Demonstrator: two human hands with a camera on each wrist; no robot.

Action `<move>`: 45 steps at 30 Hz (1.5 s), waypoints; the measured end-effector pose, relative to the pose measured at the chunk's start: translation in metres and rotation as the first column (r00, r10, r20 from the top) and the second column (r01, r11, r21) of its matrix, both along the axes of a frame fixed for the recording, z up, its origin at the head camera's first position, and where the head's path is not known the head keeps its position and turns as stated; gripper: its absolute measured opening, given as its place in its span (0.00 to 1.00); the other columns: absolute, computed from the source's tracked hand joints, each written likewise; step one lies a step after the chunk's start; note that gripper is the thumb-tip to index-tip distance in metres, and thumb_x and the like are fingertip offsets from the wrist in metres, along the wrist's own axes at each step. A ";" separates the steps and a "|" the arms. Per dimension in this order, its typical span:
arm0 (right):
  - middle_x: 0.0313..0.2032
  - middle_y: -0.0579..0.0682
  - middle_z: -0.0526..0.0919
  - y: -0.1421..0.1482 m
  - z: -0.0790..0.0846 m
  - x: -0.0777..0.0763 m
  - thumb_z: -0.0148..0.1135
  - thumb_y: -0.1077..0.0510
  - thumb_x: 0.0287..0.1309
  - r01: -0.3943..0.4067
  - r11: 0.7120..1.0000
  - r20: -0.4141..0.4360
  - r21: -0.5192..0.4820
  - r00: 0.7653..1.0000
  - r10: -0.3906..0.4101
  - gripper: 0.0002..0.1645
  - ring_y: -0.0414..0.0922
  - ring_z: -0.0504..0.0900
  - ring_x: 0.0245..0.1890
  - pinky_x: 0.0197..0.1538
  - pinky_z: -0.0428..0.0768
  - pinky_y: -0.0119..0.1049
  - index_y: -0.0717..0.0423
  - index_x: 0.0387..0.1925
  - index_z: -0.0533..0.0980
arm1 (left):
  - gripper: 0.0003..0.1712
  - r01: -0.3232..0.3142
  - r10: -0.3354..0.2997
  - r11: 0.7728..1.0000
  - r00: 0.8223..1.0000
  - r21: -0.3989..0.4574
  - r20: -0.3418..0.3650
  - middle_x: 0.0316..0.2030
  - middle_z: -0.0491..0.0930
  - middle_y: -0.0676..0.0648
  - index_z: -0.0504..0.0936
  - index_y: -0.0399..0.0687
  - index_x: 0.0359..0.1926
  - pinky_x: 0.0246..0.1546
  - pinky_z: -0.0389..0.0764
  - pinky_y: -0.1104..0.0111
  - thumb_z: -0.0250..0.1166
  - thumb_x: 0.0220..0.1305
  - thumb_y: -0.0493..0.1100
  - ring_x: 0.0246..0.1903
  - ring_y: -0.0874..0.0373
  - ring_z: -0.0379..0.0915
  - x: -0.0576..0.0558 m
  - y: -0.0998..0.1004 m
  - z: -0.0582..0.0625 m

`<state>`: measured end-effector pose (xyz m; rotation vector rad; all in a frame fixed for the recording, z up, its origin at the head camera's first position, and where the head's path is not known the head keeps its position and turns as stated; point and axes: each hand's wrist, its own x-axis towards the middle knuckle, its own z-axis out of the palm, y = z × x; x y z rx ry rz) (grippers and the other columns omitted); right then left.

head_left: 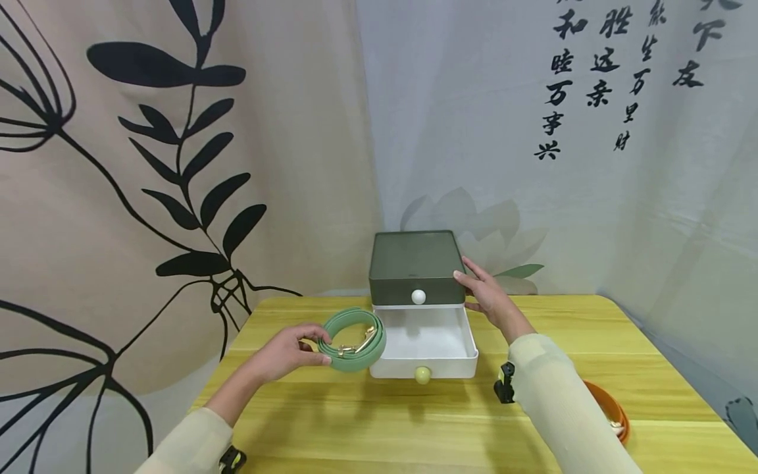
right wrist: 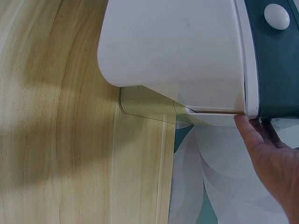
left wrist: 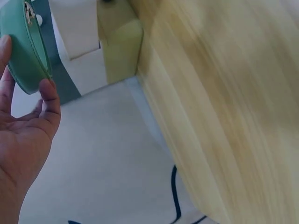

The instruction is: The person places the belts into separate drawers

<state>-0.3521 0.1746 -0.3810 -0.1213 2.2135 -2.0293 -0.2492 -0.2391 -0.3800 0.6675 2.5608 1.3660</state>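
A coiled green strap (head_left: 353, 363) with gold-coloured clasps hangs in the air, pinched at its left side between the thumb and fingers of my left hand (head_left: 290, 355). It is just left of a pulled-out white drawer (head_left: 393, 368) with a yellow-green knob. Above that drawer sits the dark green upper part of a small drawer unit (head_left: 414, 255), with a white knob. My right hand (head_left: 488, 296) rests on the unit's right side, thumb near the front corner. In the right wrist view its fingers (right wrist: 250, 133) touch the unit's edge.
The unit stands near the back of a wooden table (head_left: 331, 421). An orange bowl (head_left: 623, 416) with small whitish things in it is at the right, partly behind my right sleeve (head_left: 556, 388). A printed cloth (head_left: 308, 164) hangs behind the table.
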 end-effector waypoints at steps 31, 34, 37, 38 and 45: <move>0.74 0.60 0.54 0.002 -0.003 -0.002 0.55 0.41 0.71 -0.002 1.000 0.002 -0.016 1.000 0.002 0.44 0.61 0.62 0.69 0.67 0.61 0.61 0.35 0.79 0.45 | 0.12 0.036 -0.036 0.998 0.999 -0.049 0.004 0.38 0.76 0.47 0.83 0.51 0.42 0.36 0.77 0.62 0.74 0.59 0.46 0.38 0.52 0.73 -0.024 0.071 0.002; 0.74 0.61 0.55 0.002 -0.003 -0.002 0.56 0.41 0.70 0.000 1.000 0.002 -0.019 1.000 0.000 0.44 0.61 0.62 0.69 0.67 0.61 0.61 0.34 0.79 0.46 | 0.12 0.032 -0.032 0.998 0.999 -0.056 0.003 0.37 0.76 0.48 0.83 0.52 0.42 0.35 0.77 0.62 0.75 0.58 0.46 0.39 0.50 0.72 -0.026 0.077 0.002; 0.73 0.61 0.55 0.002 -0.002 -0.002 0.56 0.41 0.70 0.000 1.000 0.002 -0.018 1.000 0.000 0.44 0.61 0.63 0.68 0.67 0.61 0.61 0.34 0.79 0.46 | 0.11 0.041 -0.040 0.998 0.999 -0.056 0.010 0.36 0.77 0.48 0.83 0.52 0.41 0.36 0.77 0.61 0.74 0.59 0.45 0.39 0.49 0.72 -0.028 0.082 0.002; 0.73 0.61 0.56 0.002 -0.003 -0.002 0.56 0.41 0.70 0.001 1.000 0.002 -0.018 1.000 -0.001 0.44 0.61 0.63 0.68 0.67 0.61 0.61 0.34 0.79 0.46 | 0.11 0.045 -0.044 0.997 0.999 -0.055 0.013 0.35 0.77 0.48 0.83 0.51 0.41 0.36 0.78 0.61 0.74 0.59 0.45 0.39 0.49 0.72 -0.029 0.084 0.001; 0.74 0.62 0.54 0.002 -0.003 -0.001 0.55 0.41 0.71 -0.005 1.000 -0.008 -0.009 1.000 0.005 0.45 0.62 0.62 0.69 0.67 0.62 0.61 0.36 0.79 0.45 | 0.10 0.073 -0.073 0.996 0.997 -0.050 0.017 0.32 0.77 0.48 0.83 0.48 0.40 0.34 0.75 0.63 0.73 0.60 0.43 0.35 0.51 0.71 -0.034 0.094 0.000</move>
